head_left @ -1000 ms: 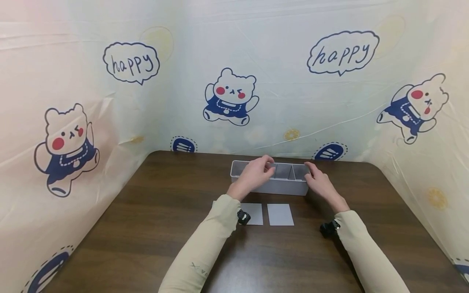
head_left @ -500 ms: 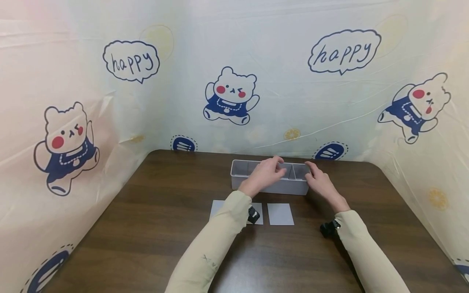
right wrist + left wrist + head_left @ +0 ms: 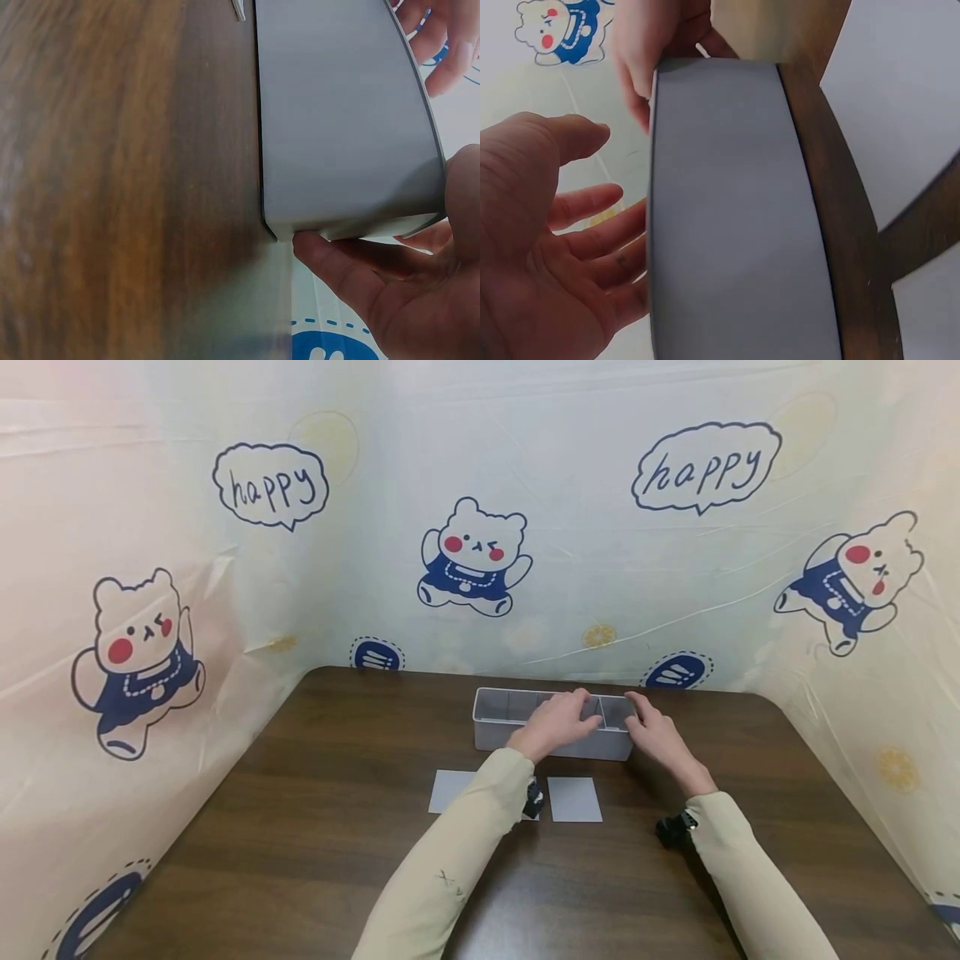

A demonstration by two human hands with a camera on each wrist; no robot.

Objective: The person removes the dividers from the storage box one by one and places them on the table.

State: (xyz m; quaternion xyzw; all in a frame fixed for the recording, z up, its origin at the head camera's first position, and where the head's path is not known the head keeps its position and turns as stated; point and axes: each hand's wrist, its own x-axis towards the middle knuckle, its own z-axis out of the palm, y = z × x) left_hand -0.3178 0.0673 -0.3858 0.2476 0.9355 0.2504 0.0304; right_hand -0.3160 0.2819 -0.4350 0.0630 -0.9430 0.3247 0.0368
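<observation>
A long grey box (image 3: 491, 735), split by thin dividers into several compartments, stands near the table's far edge. My left hand (image 3: 557, 724) hovers over its middle right part, fingers loosely spread with nothing in them; the left wrist view shows this hand (image 3: 562, 247) with thumb apart from fingers, beside the rim. At the right end, my right hand (image 3: 660, 739) holds the box by its end wall. In the right wrist view a fingertip of this hand (image 3: 405, 292) presses the end wall low down, and the thumb lies up at the rim. My left hand hides some compartments.
In front of the box, white square cards lie flat in a row: a left card (image 3: 450, 789), a middle one mostly hidden by my left sleeve, and a right card (image 3: 575, 799). A printed curtain (image 3: 570, 568) hangs behind the brown wooden table (image 3: 315, 827).
My left hand has moved right along the box, from its left middle part toward the right end. The left card has come into fuller view. My right hand and the box have stayed put.
</observation>
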